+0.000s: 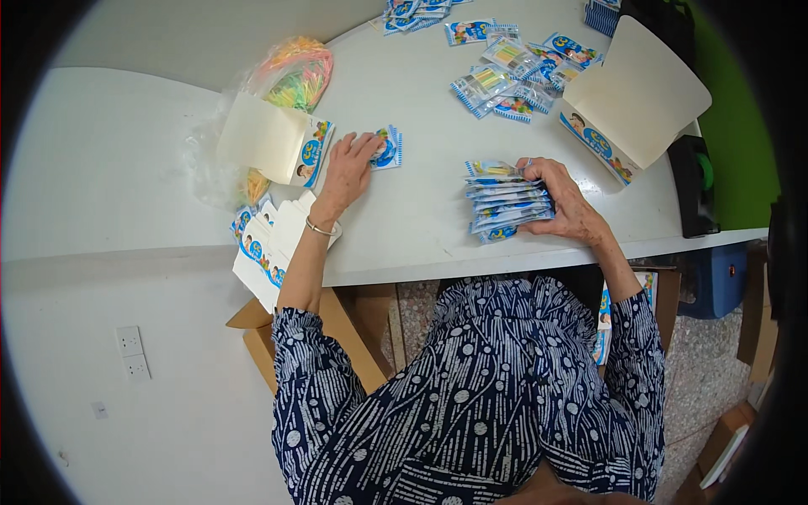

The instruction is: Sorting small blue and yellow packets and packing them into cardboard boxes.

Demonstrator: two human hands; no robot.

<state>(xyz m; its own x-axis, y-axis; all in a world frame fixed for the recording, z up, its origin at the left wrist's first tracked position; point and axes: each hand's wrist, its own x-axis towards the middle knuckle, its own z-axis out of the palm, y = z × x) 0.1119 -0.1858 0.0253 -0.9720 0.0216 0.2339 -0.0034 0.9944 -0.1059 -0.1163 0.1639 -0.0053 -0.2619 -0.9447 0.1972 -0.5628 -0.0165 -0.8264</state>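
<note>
My right hand (572,206) is closed around the right end of a stack of small blue-and-white packets (509,206), held over the table near its front edge. The thumb is on the near side and the fingers are at the far side. To the left, my left hand (347,175) reaches across the table with its fingers stretched out. Their tips rest on a single blue-and-white packet (389,150) that lies flat. An open white carton (313,153) with a blue printed front stands just left of that hand. Below the carton, several folded white cartons (273,244) lie partly behind my left forearm.
A clear bag of coloured sticks (301,76) lies behind the left carton. Loose packets (513,76) are scattered at the back, beside a larger open carton (635,93). A black tape dispenser (694,189) stands at the right edge. Below the table is a cardboard box (358,337).
</note>
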